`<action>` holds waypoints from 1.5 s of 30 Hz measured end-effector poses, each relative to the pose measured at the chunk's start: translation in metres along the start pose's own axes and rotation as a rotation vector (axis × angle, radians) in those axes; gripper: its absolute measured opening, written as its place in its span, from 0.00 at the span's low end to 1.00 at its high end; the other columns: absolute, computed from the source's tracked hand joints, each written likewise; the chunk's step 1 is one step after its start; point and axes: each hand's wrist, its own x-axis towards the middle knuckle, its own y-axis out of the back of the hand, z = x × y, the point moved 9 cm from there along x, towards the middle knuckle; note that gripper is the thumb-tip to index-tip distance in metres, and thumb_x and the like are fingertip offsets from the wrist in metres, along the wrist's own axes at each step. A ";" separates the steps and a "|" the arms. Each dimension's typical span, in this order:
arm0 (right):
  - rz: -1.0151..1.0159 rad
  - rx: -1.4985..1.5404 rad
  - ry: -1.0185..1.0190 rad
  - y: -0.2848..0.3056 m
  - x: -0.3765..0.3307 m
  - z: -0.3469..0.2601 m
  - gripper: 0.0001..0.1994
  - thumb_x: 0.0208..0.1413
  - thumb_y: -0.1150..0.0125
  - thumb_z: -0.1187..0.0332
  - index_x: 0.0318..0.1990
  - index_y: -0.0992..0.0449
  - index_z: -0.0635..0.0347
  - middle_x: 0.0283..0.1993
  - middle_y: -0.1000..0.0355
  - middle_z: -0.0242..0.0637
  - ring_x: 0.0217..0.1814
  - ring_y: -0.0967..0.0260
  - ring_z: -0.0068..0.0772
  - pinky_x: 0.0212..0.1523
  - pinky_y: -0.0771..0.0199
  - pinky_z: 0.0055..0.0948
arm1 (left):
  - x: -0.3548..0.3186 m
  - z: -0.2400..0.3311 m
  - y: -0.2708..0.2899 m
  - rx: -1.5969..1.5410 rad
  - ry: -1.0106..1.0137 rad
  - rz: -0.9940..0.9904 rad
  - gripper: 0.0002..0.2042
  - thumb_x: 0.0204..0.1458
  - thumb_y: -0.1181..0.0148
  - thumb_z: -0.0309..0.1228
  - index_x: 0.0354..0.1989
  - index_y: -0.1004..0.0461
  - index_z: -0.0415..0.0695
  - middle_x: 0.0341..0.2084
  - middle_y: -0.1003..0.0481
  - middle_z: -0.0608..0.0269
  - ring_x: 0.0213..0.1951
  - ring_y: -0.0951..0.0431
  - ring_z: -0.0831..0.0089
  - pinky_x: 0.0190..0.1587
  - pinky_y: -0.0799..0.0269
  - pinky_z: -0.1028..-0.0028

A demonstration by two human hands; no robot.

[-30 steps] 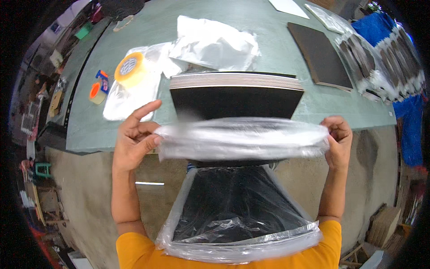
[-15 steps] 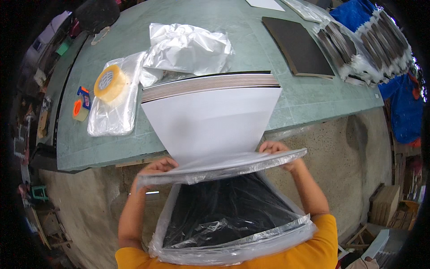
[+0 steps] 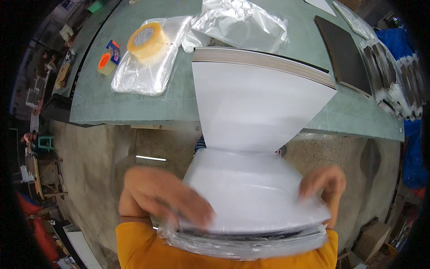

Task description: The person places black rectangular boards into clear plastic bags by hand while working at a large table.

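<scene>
A thick stack of flat boards (image 3: 260, 107) with a white top face leans from the green table's edge (image 3: 134, 105) down against my body. A clear plastic bag (image 3: 251, 240) covers the stack's lower end near my chest. My left hand (image 3: 165, 197) is blurred and grips the bag at the stack's lower left corner. Curled over the bag's edge at the lower right corner is my right hand (image 3: 324, 184). The upper end of the stack is bare and shows several layered edges.
On the table lie a yellow tape roll (image 3: 145, 40) on flat clear bags (image 3: 139, 74), a small orange tape dispenser (image 3: 106, 62), crumpled clear plastic (image 3: 242, 24), a dark board (image 3: 342, 49) and wrapped dark stacks (image 3: 385, 67) at the right. Concrete floor (image 3: 89, 148) lies below.
Both hands have come down toward my body with the bag's edge. The stack's face in view went from black to white and it fills more of the picture.
</scene>
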 end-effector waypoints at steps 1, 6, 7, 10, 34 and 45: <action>-0.402 0.077 0.068 -0.049 0.014 0.003 0.17 0.52 0.51 0.62 0.43 0.31 0.68 0.42 0.33 0.49 0.48 0.38 0.46 0.51 0.42 0.37 | 0.025 0.000 -0.031 -0.003 -0.051 -0.361 0.15 0.52 0.54 0.31 0.46 0.34 0.38 0.47 0.35 0.52 0.52 0.37 0.62 0.54 0.45 0.66; -0.243 -0.415 -0.463 -0.012 0.040 0.155 0.23 0.50 0.47 0.60 0.54 0.39 0.56 0.60 0.49 0.45 0.64 0.57 0.40 0.60 0.57 0.39 | -0.009 -0.193 0.033 0.076 0.480 0.176 0.17 0.53 0.54 0.36 0.49 0.36 0.42 0.51 0.39 0.55 0.56 0.44 0.64 0.57 0.50 0.68; -0.187 -0.583 -0.511 0.014 0.037 0.179 0.24 0.52 0.52 0.54 0.55 0.40 0.53 0.61 0.52 0.45 0.65 0.61 0.41 0.61 0.60 0.38 | -0.023 -0.217 0.049 0.228 0.500 0.295 0.17 0.52 0.53 0.36 0.48 0.36 0.43 0.51 0.39 0.56 0.55 0.42 0.65 0.57 0.50 0.68; -0.083 -0.934 -0.646 0.059 0.033 0.211 0.26 0.52 0.59 0.46 0.56 0.42 0.48 0.62 0.54 0.43 0.66 0.63 0.41 0.62 0.65 0.42 | -0.058 -0.249 0.087 0.561 0.561 0.556 0.17 0.51 0.51 0.36 0.47 0.35 0.42 0.47 0.35 0.55 0.51 0.37 0.65 0.54 0.45 0.69; 0.044 -0.882 -0.617 0.097 0.034 0.232 0.26 0.53 0.64 0.44 0.56 0.41 0.42 0.60 0.49 0.41 0.64 0.58 0.40 0.62 0.63 0.38 | 0.163 0.069 0.321 1.944 -0.092 0.573 0.04 0.42 0.46 0.29 0.26 0.30 0.44 0.24 0.30 0.61 0.33 0.30 0.66 0.38 0.37 0.67; 0.030 -0.916 -0.601 0.101 0.036 0.245 0.26 0.52 0.63 0.43 0.55 0.39 0.43 0.59 0.47 0.39 0.63 0.55 0.42 0.60 0.59 0.40 | 0.028 0.173 0.443 0.778 -0.469 1.535 0.14 0.51 0.55 0.37 0.33 0.30 0.37 0.29 0.28 0.54 0.30 0.27 0.64 0.34 0.33 0.71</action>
